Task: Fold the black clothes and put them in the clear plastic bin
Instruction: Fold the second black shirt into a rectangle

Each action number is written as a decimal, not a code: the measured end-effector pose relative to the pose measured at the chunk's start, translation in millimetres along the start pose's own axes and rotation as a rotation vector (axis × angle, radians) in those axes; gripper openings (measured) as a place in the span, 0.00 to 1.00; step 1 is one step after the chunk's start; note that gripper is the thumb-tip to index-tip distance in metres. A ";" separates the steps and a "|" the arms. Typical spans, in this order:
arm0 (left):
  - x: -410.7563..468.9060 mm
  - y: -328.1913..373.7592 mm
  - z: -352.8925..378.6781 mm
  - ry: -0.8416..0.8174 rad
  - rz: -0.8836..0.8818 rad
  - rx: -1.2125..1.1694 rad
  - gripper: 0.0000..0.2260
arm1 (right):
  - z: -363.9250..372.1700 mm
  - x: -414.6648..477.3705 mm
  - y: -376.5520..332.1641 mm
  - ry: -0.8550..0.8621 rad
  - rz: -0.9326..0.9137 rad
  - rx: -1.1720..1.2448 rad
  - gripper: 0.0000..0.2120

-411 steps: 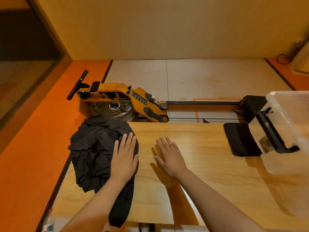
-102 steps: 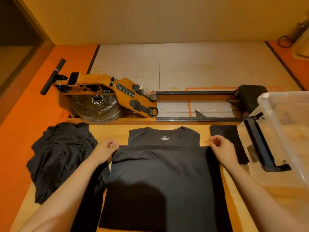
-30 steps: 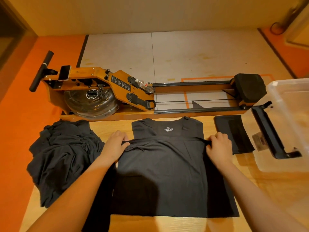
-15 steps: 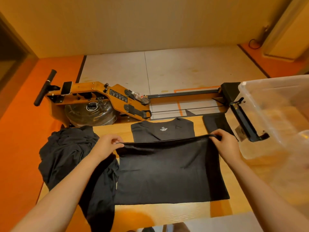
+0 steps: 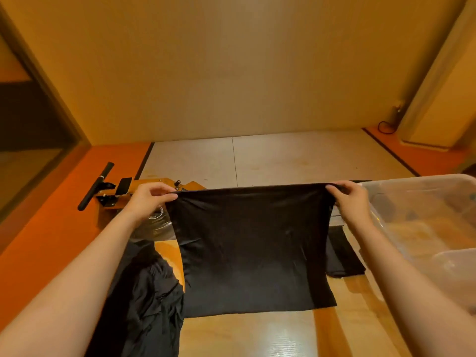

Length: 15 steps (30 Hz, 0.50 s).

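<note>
A black T-shirt [image 5: 253, 251] hangs in the air above the wooden table [image 5: 247, 336], stretched flat between my hands. My left hand [image 5: 148, 200] pinches its top left corner and my right hand [image 5: 351, 202] pinches its top right corner. The shirt's lower edge hangs close to the table. A heap of unfolded black clothes [image 5: 152, 300] lies at the left under my left forearm. The clear plastic bin [image 5: 422, 222] stands at the right, close beside my right hand. A folded black piece [image 5: 342, 261] lies on the table between the shirt and the bin.
Behind the table an orange rowing machine [image 5: 121, 191] with a black handle bar stands on the floor, mostly hidden by the raised shirt. Beyond it are pale floor mats, orange flooring and a plain wall.
Both hands have lifted the shirt's folded edge from the table up into the air, so the shirt now hangs. The camera has tilted up toward the wall.
</note>
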<state>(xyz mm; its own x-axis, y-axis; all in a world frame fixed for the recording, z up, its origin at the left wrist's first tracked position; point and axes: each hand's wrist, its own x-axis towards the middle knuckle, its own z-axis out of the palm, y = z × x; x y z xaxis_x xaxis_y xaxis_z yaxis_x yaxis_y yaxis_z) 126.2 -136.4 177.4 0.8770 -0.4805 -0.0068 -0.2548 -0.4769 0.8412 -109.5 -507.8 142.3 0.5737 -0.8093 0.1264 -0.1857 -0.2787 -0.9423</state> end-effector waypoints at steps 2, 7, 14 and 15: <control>8.9 24.3 -15.5 0.087 0.015 -0.079 0.04 | -2.6 14.3 -31.3 0.025 -0.056 0.063 0.06; 19.8 100.0 -51.9 0.304 0.145 -0.233 0.06 | -13.9 43.1 -115.0 0.117 -0.216 0.231 0.05; 0.3 175.0 -89.7 0.464 0.336 -0.299 0.05 | -41.4 62.0 -182.0 0.183 -0.353 0.364 0.04; -6.5 178.5 -91.6 0.481 0.349 -0.310 0.06 | -45.4 59.9 -185.5 0.179 -0.363 0.377 0.04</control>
<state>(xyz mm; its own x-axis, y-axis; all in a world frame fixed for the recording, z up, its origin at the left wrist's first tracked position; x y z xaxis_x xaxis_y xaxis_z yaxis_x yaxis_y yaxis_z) 112.4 -150.9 377.1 0.8665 -0.1529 0.4753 -0.4907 -0.0853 0.8672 -76.9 -528.0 338.7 0.3965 -0.7801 0.4839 0.3166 -0.3786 -0.8697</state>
